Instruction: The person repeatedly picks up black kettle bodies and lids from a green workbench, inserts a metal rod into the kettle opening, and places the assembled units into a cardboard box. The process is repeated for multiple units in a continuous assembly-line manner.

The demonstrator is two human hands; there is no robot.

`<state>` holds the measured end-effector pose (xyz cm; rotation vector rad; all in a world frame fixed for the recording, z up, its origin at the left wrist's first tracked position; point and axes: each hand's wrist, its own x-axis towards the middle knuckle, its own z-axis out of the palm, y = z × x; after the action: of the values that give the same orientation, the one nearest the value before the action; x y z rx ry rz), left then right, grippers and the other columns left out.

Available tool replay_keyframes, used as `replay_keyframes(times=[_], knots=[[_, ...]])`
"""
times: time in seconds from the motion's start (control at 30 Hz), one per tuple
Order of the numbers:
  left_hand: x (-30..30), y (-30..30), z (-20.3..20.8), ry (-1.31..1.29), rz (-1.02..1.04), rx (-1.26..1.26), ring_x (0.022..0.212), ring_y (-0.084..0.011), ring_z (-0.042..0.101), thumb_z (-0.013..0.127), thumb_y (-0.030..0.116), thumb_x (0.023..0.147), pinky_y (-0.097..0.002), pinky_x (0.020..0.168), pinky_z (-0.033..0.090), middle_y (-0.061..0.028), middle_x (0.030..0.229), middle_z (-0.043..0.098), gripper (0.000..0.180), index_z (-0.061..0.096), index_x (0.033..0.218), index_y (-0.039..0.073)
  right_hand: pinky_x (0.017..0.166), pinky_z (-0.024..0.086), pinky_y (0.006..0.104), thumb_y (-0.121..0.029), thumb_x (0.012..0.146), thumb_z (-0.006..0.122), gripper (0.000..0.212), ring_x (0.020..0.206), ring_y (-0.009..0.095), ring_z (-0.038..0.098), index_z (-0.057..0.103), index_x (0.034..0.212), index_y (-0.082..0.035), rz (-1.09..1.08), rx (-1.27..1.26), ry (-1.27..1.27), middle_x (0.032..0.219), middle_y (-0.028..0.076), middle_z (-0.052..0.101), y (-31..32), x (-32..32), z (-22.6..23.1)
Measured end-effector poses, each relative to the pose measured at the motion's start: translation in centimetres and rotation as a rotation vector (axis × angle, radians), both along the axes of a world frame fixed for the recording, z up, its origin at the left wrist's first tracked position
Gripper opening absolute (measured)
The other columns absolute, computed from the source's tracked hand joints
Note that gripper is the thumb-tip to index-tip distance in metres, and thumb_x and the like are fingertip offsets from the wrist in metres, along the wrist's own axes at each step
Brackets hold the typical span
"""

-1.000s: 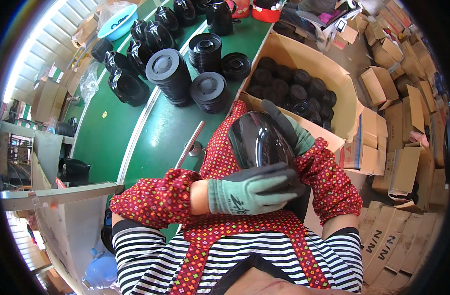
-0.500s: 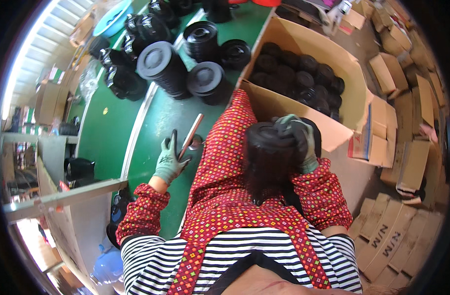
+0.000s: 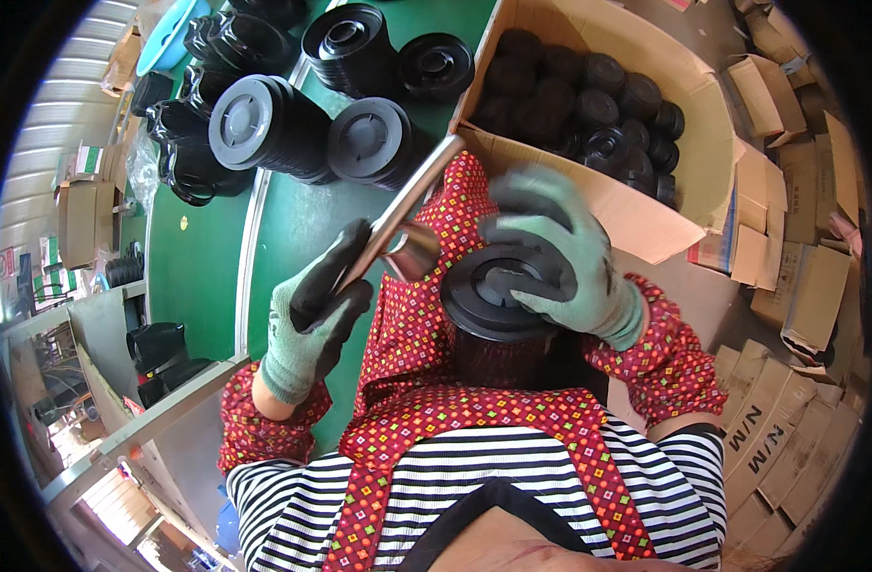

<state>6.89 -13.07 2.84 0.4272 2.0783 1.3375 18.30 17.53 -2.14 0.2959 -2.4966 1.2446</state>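
My left hand (image 3: pixel 319 310), in a green glove with dark palm coating, is closed round a shiny metal tool. This metal tool (image 3: pixel 398 217) has a long rod and a short cup-like cylinder on its side. Over my lap is a black cylindrical stack or pot (image 3: pixel 483 294) with a ringed round top. My right hand (image 3: pixel 574 262), gloved alike, hovers over that top with fingers spread, partly smeared by motion. Its thumb is at the top's surface; whether it touches I cannot tell. The tool's cylinder is just left of the black top.
Stacks of black round discs (image 3: pixel 369 141) and black pots (image 3: pixel 202 157) stand on the green table (image 3: pixel 212 234). An open cardboard box (image 3: pixel 588 195) filled with black round pieces is at the far right. Flattened cartons (image 3: pixel 769 448) lie right; a metal frame rail (image 3: pixel 150 429) runs left.
My left hand has brought the metal tool up and rightward, near the black top. My right hand has loosened from the top's side and spread its fingers. The whole view has shifted.
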Motion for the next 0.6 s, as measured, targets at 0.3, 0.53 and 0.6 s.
replay_keyframes(times=[0.3,0.53,0.6], knots=[[-3.9,9.7,6.7,0.097,-0.559,0.086,0.094,-0.0241,0.071,0.068,0.023,0.097,-0.0356,0.084,0.056,-0.0214,0.116,0.072,0.065,0.053,0.153,-0.006,0.09,0.052,0.05,-0.027,0.098,0.066,0.031,0.099,0.036,0.068,0.074,0.12,-0.006,0.326,-0.101,0.128,0.105,0.013,0.073,3.1,-7.2,-5.0],[-2.7,15.7,2.0,0.281,-0.868,0.555,0.103,-0.0374,0.07,0.067,0.028,0.094,-0.0447,0.092,0.054,-0.0222,0.115,0.071,0.049,0.071,0.129,-0.006,0.093,0.05,0.0492,-0.033,0.098,0.066,0.034,0.102,0.04,0.064,0.074,0.114,-0.004,0.417,-0.142,0.075,0.111,0.013,0.073,3.7,-7.4,-9.2],[0.0,16.6,2.0,0.307,-0.913,0.459,0.097,-0.0375,0.069,0.076,0.024,0.086,-0.0448,0.088,0.054,-0.0203,0.108,0.072,0.046,0.073,0.124,-0.002,0.103,0.045,0.0507,-0.035,0.099,0.06,0.032,0.103,0.038,0.061,0.069,0.104,-0.005,0.406,-0.276,0.091,0.106,0.014,0.067,2.8,-7.1,-9.5]])
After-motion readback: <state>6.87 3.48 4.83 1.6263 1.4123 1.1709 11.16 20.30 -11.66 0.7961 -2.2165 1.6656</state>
